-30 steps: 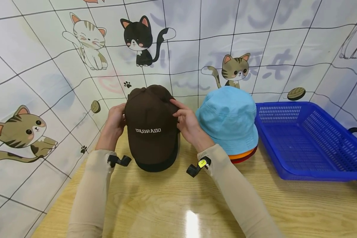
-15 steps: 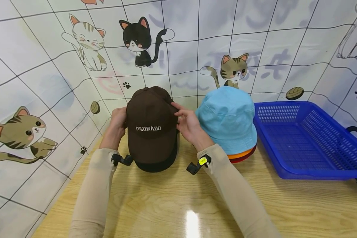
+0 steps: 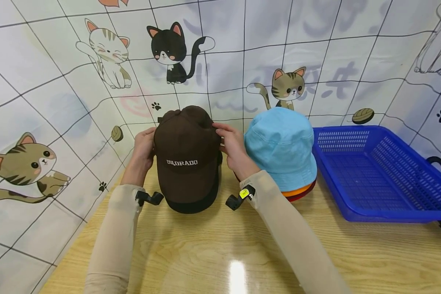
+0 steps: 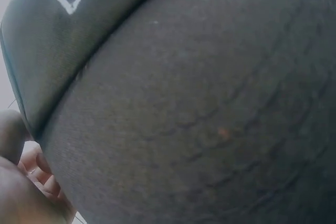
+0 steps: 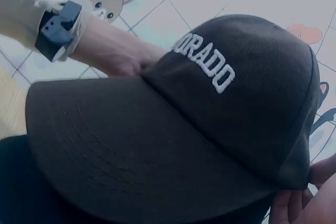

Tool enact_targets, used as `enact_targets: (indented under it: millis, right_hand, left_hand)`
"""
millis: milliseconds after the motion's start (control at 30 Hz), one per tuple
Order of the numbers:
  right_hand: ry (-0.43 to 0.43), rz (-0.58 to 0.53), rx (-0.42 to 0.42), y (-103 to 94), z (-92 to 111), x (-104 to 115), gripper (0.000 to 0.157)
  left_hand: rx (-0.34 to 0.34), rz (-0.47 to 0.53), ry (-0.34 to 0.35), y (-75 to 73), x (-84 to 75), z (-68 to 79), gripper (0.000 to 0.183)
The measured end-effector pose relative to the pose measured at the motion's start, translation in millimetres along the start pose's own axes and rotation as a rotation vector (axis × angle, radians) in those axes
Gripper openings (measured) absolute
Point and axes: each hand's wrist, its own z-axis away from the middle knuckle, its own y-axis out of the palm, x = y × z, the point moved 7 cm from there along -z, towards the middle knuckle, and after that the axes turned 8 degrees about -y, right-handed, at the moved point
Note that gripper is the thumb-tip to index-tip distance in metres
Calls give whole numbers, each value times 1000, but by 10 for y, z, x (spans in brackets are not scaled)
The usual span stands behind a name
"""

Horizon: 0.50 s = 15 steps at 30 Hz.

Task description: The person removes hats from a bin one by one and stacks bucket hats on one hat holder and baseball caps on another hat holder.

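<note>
A dark brown baseball cap (image 3: 185, 141) with white COLORADO lettering sits at the left of the table, over a darker cap whose black brim (image 3: 194, 206) shows below. My left hand (image 3: 143, 149) grips the cap's left edge, its curled fingers (image 4: 42, 174) partly hidden behind the cloth. On the opposite side my right hand (image 3: 233, 145) pinches the right edge; the right wrist view shows thumb and fingertips (image 5: 286, 208) at the lower rim, beside the brim. A light blue bucket hat (image 3: 281, 147) tops a stack just right of that hand, with orange and red brims underneath.
A blue plastic basket (image 3: 386, 179) with perforated sides stands to the right of the bucket hats. Behind everything rises a white gridded backdrop (image 3: 228, 61) with cartoon cats. The wood-grain table (image 3: 191, 253) stretches in front.
The brown cap tilts a little and its crown has creased again at the top. My right hand shifts slightly up and its fingers draw closer together on the cap's edge.
</note>
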Motion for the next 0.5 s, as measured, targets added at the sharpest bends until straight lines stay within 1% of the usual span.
enact_targets:
  millis: [67, 167, 300, 500]
  right_hand:
    - [-12, 12, -14, -6, -23, -2, 30]
    - [-7, 15, -30, -14, -53, -41, 29]
    - [11, 13, -49, -33, -85, -127, 29]
    - [15, -25, -90, -54, -125, -209, 30]
  left_hand:
    - [10, 8, 5, 2, 11, -5, 27]
    - [8, -1, 1, -7, 41, -9, 27]
    - [-15, -59, -16, -9, 79, 5, 29]
    - [-43, -153, -12, 31, 87, 14, 28]
